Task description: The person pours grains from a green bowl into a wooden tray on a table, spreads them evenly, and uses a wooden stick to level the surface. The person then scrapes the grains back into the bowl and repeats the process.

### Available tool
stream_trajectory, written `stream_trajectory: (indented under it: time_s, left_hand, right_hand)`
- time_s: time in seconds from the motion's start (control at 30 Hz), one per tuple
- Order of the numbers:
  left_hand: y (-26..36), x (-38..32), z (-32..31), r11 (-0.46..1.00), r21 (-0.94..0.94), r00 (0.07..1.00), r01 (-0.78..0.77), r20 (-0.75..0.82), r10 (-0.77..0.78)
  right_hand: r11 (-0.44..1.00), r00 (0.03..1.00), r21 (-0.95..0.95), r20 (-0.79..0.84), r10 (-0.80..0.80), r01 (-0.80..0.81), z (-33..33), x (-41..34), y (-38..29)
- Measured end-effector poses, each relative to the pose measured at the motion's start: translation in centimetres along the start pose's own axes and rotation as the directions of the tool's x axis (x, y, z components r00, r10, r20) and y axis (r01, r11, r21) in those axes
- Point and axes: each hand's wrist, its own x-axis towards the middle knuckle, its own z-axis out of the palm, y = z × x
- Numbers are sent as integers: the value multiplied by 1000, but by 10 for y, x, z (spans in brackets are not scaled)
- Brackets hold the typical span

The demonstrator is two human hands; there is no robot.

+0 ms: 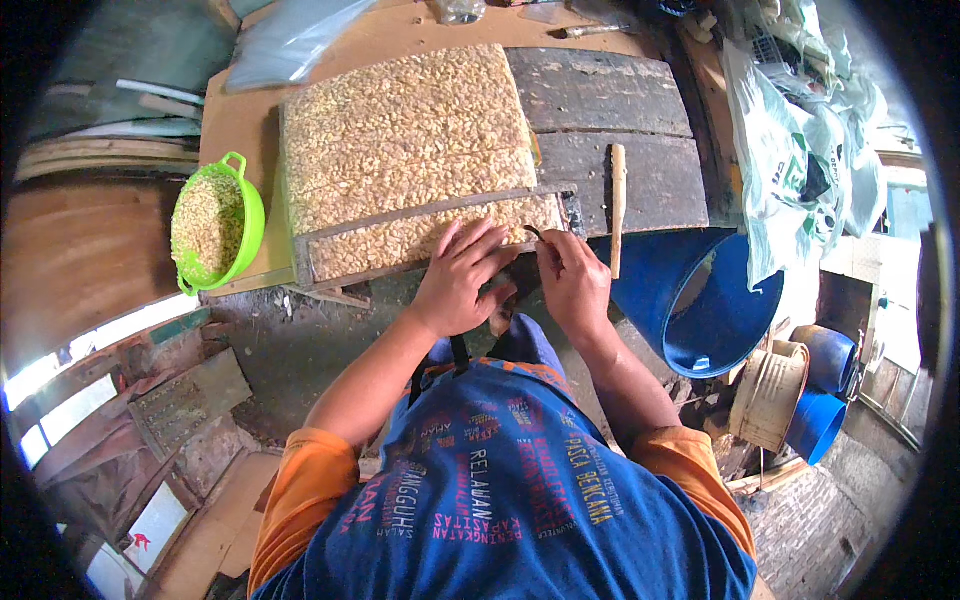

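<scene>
My left hand (pixel 466 279) lies with its fingertips on a strip of pale, split soybeans (pixel 375 246) at the front of the table. A narrow wooden frame (pixel 427 202) surrounds that strip on its visible sides. Between the thumb and fingers of my right hand (pixel 576 281) is a small, thin dark tool (pixel 533 232), its tip over the right end of the strip; most of it is hidden in my grip. Behind the frame, a wide flat slab of the same beans (pixel 405 120) spreads out, apparently under clear plastic, with faint lines across it.
A lime-green colander (pixel 255 225) with loose beans stands left. Dark wooden boards (pixel 600 97) and a wooden stick (pixel 618 210) lie right of the slab. Clear plastic sheets (pixel 292 37) lie behind. A large blue barrel (pixel 675 300) and hanging plastic bags (pixel 795 165) are to the right.
</scene>
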Motion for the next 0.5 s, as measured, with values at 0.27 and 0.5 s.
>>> stream_trajectory:
  time_s: [0.27,0.5]
  left_hand:
    - [-11,-28,-9,999,21,998,35,-55,-34]
    - [-12,-28,-8,999,7,997,35,-68,-35]
  right_hand:
    - [995,998,87,31,47,-49,12,-2,-10]
    - [996,997,-75,64,-45,50,30,2,-13]
